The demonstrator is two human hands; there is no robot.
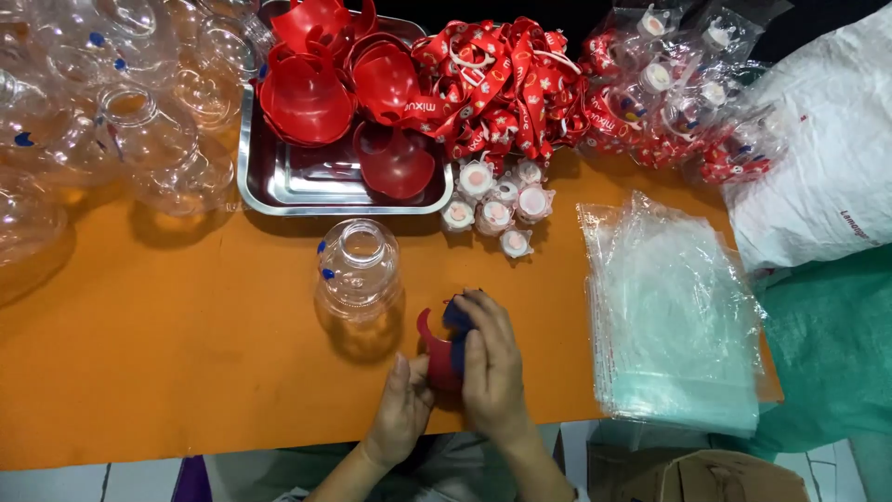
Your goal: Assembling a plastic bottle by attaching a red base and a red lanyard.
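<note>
Left pile: clear plastic bottles (pixel 102 121), heaped at the table's far left.
Tray: shallow steel tray (pixel 279 181) of red plastic collars (pixel 307 93).
Bottle: clear round plastic bottle (pixel 358 270) upright, just beyond the hands.
Left hand (pixel 401 409): fingers closed on the red curved plastic piece (pixel 437 358), steadying its lower edge.
Right hand (pixel 491 367): pinching a dark blue part (pixel 457 316) against that piece.
Risk: pressed askew, the blue part could likely slip off; an elbow nudge might topple the bottle.
Right: stack of clear plastic bags (pixel 669 316).

bright even overhead light, soft shadows; glare on the steel tray (pixel 279 186); edges bend slightly, mostly sharp
</note>
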